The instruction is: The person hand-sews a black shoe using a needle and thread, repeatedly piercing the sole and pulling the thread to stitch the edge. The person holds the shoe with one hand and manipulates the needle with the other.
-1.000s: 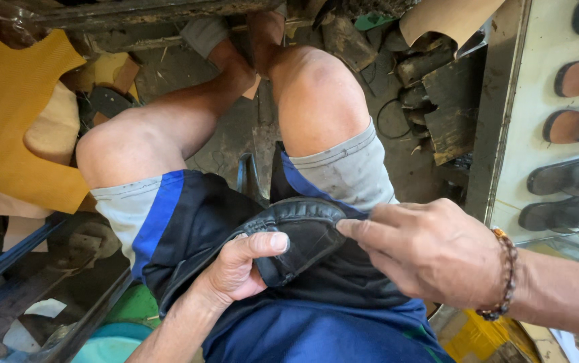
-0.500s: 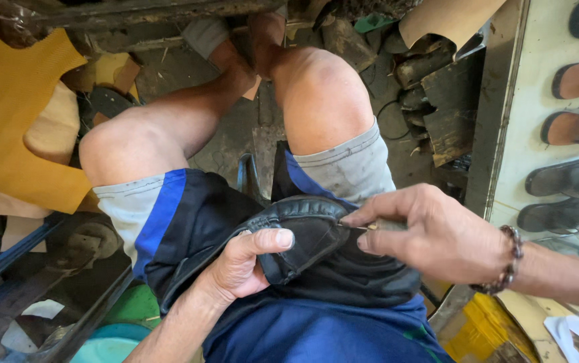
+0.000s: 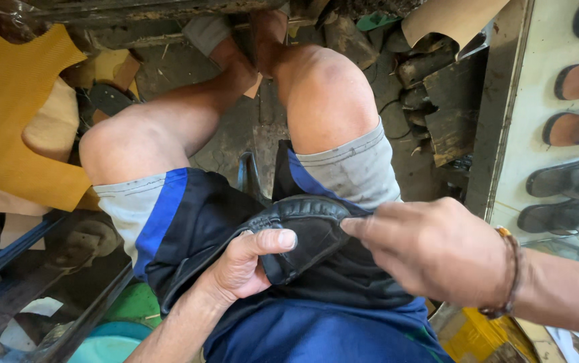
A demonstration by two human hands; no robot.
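Cluttered workshop floor, strewn with dark scraps and yellow sheet material [image 3: 7, 114], is seen beneath a seated person's bare knees, and a black leather shoe upper [image 3: 306, 225] is held across the lap on the blue and black shorts [image 3: 195, 215]. It is gripped from below by the left hand [image 3: 246, 265], whose thumb is pressed over its stitched rim, while its right end is pinched by the closed fingertips of the right hand [image 3: 437, 252], which wears a beaded bracelet [image 3: 508, 275]. Finished sandals [image 3: 572, 178] are laid in a row on a pale shelf [image 3: 525, 101] at the right.
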